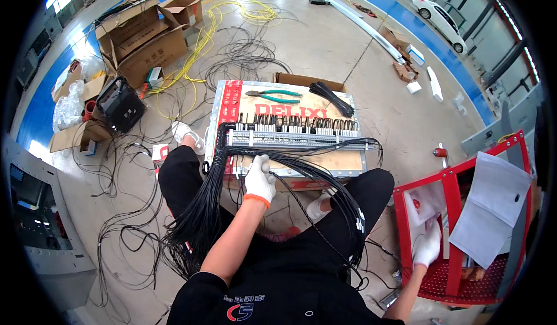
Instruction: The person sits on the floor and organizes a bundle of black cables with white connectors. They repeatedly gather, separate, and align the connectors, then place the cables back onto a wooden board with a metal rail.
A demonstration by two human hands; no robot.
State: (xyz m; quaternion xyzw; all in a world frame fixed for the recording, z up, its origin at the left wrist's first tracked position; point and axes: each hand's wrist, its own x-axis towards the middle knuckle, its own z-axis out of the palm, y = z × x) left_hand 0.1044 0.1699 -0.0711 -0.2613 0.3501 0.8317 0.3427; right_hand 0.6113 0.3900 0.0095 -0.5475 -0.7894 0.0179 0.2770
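My left hand (260, 179), in a white glove with an orange cuff, is closed over the near side of the wooden box. A black twisted cable (296, 194) runs from its fingers down over my right thigh. Just beyond lies a grey terminal strip (296, 138) with a row of looped black wires. A thick bundle of black wires (200, 215) bends off its left end and hangs by my left leg. Far to the right, my gloved right hand (427, 244) reaches into a red cart (449, 209) beside a clear plastic bag (423, 204); its fingers are mostly hidden.
Green-handled pliers (274, 96) and a black wire bundle (332, 98) lie on the box (348, 164). Papers (490, 206) drape over the cart. Loose black wires (125, 226) and yellow cable (197, 58) spread across the floor, near cardboard boxes (145, 52) and a black case (120, 106).
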